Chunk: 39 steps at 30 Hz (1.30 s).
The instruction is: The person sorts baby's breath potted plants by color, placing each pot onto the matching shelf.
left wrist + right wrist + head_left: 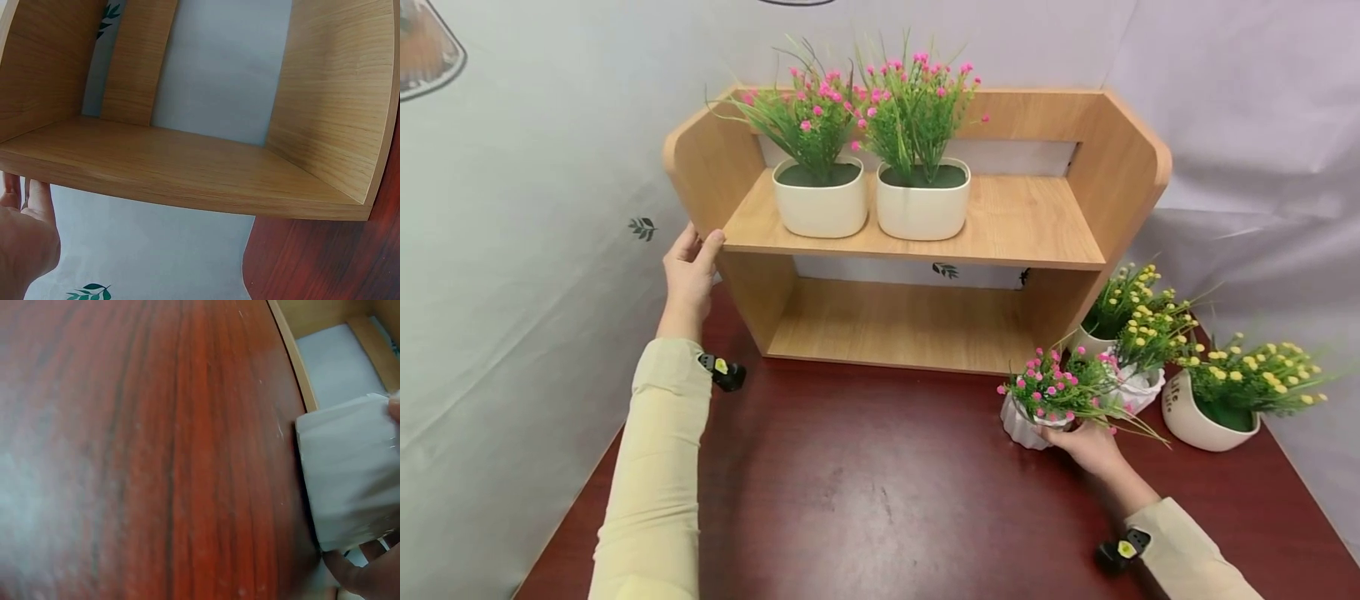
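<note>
My left hand [691,262] holds the left side panel of a two-tier wooden shelf [917,358], thumb at its front edge and the other fingers along its outer side. In the left wrist view, the fingers [41,199] meet the panel edge. My right hand [1086,446] grips a small white ribbed pot [1024,425] of pink artificial flowers, near the shelf's lower right front corner. The right wrist view shows the white pot [350,475] with fingers around it; the flowers are hidden there.
On the upper tier stand two cream oval pots [820,208] [922,211] of pink flowers. Right of the shelf are yellow-flowered plants: a cream pot [1090,342], a white pot [1138,390] and a slanted lettered pot [1206,425]. The dark red table [865,492] meets pale fabric walls [527,275].
</note>
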Available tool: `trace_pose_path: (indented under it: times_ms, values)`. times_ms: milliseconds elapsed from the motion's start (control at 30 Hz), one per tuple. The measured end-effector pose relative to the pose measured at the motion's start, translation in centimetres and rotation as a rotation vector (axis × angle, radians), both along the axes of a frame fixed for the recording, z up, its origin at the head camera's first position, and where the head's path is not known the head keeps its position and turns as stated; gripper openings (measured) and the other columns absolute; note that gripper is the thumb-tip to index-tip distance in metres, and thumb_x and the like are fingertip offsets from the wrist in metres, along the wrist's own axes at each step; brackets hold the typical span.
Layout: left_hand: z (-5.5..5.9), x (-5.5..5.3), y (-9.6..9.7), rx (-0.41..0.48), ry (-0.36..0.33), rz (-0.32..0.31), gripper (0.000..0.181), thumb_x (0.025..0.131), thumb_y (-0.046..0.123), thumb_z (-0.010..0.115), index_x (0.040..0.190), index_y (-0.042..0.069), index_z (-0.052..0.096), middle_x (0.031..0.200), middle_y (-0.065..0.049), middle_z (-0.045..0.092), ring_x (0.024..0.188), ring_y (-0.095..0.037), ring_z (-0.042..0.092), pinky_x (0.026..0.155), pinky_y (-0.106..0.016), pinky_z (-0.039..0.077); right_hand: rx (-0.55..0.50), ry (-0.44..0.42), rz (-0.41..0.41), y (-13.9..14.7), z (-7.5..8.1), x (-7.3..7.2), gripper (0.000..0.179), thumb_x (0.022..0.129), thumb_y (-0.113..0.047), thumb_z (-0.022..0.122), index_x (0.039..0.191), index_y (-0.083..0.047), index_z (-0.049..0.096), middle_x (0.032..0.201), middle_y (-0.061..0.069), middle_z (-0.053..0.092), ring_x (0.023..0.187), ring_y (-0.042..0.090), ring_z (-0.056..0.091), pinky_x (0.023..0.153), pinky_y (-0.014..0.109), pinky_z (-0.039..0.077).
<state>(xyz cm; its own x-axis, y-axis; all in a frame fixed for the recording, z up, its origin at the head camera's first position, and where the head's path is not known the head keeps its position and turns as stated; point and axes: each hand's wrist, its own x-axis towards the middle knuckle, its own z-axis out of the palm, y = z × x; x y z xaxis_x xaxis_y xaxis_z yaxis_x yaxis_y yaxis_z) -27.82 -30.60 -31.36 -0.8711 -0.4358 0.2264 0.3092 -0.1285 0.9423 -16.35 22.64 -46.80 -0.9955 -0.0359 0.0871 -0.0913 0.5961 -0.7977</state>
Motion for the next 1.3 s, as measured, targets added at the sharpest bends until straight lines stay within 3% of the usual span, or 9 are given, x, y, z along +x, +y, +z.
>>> trace_pose_path:
  times_ms: [267, 500, 633, 800, 900, 1000, 1067, 1167, 1300]
  values:
    - [0.1, 0.1, 0.1, -0.02, -0.019, 0.001, 0.052, 0.088, 0.017, 0.068, 0.137, 0.023, 0.052, 0.143, -0.007, 0.049, 0.128, -0.021, 0.049, 0.112, -0.039, 0.033, 0.047, 0.001, -0.007, -0.3, 0.5, 0.7, 0.058, 0.075, -0.019, 0.075, 0.122, 0.006, 0.052, 0.113, 0.021, 0.062, 0.088, -0.01, 0.045, 0.075, 0.008, 0.038]
    - [0.1, 0.3, 0.0, 0.018, -0.021, 0.01, 0.052, 0.087, 0.015, 0.068, 0.136, 0.022, 0.053, 0.142, -0.007, 0.05, 0.124, -0.018, 0.051, 0.111, -0.038, 0.034, 0.126, -0.028, -0.028, -0.6, 2.6, 1.9, 0.063, 0.076, -0.023, 0.073, 0.123, 0.01, 0.049, 0.112, 0.027, 0.061, 0.099, 0.028, 0.056, 0.078, 0.029, 0.047]
    - [0.1, 0.4, 0.1, 0.033, -0.022, 0.005, 0.051, 0.088, 0.013, 0.067, 0.137, 0.022, 0.053, 0.142, -0.007, 0.049, 0.125, -0.018, 0.05, 0.112, -0.038, 0.033, 0.147, -0.007, -0.039, -0.6, 4.0, 2.5, 0.066, 0.075, -0.023, 0.072, 0.125, 0.012, 0.046, 0.114, 0.031, 0.059, 0.103, 0.037, 0.055, 0.079, 0.035, 0.047]
    - [0.3, 0.3, 0.4, 0.044, -0.015, -0.012, 0.051, 0.088, 0.012, 0.066, 0.137, 0.022, 0.053, 0.143, -0.008, 0.049, 0.126, -0.019, 0.049, 0.113, -0.037, 0.032, 0.109, 0.072, -0.058, -0.5, 5.9, 3.1, 0.066, 0.073, -0.017, 0.074, 0.126, 0.011, 0.047, 0.115, 0.03, 0.058, 0.098, 0.015, 0.054, 0.074, 0.013, 0.039]
    - [0.3, 0.3, 0.2, 0.034, -0.023, -0.004, 0.052, 0.088, 0.014, 0.067, 0.137, 0.022, 0.053, 0.143, -0.007, 0.048, 0.127, -0.019, 0.049, 0.113, -0.038, 0.031, 0.05, 0.144, -0.056, -0.7, 7.0, 3.2, 0.069, 0.072, -0.011, 0.074, 0.129, 0.011, 0.043, 0.119, 0.031, 0.055, 0.097, -0.008, 0.043, 0.074, 0.004, 0.033]
    - [0.2, 0.3, 0.2, 0.035, -0.026, 0.001, 0.052, 0.088, 0.014, 0.067, 0.137, 0.022, 0.053, 0.143, -0.007, 0.048, 0.128, -0.02, 0.048, 0.113, -0.037, 0.031, -0.023, 0.222, -0.048, -0.8, 8.0, 3.2, 0.075, 0.07, -0.006, 0.074, 0.134, 0.011, 0.037, 0.124, 0.03, 0.051, 0.097, -0.019, 0.034, 0.079, 0.0, 0.029]
    - [0.2, 0.2, 0.2, 0.036, -0.027, 0.002, 0.051, 0.088, 0.014, 0.067, 0.137, 0.023, 0.053, 0.143, -0.007, 0.048, 0.128, -0.02, 0.048, 0.113, -0.037, 0.031, -0.077, 0.257, -0.044, -1.0, 8.8, 3.2, 0.078, 0.07, -0.002, 0.074, 0.136, 0.01, 0.034, 0.127, 0.021, 0.049, 0.101, -0.018, 0.034, 0.081, -0.001, 0.028]
    - [0.2, 0.2, 0.2, 0.035, -0.027, 0.002, 0.051, 0.088, 0.014, 0.067, 0.137, 0.023, 0.053, 0.143, -0.007, 0.048, 0.128, -0.02, 0.048, 0.113, -0.037, 0.031, -0.145, 0.299, -0.063, -1.2, 10.0, 3.0, 0.078, 0.069, 0.002, 0.072, 0.137, 0.007, 0.035, 0.125, -0.003, 0.048, 0.105, -0.013, 0.038, 0.083, 0.0, 0.031]
    - [0.3, 0.3, 0.3, 0.022, -0.03, 0.005, 0.052, 0.088, 0.015, 0.068, 0.137, 0.024, 0.053, 0.143, -0.006, 0.048, 0.127, -0.019, 0.049, 0.113, -0.038, 0.031, -0.241, 0.335, -0.107, -1.5, 11.8, 2.7, 0.066, 0.069, 0.006, 0.07, 0.129, -0.008, 0.047, 0.111, -0.027, 0.049, 0.1, -0.008, 0.046, 0.079, 0.004, 0.037]
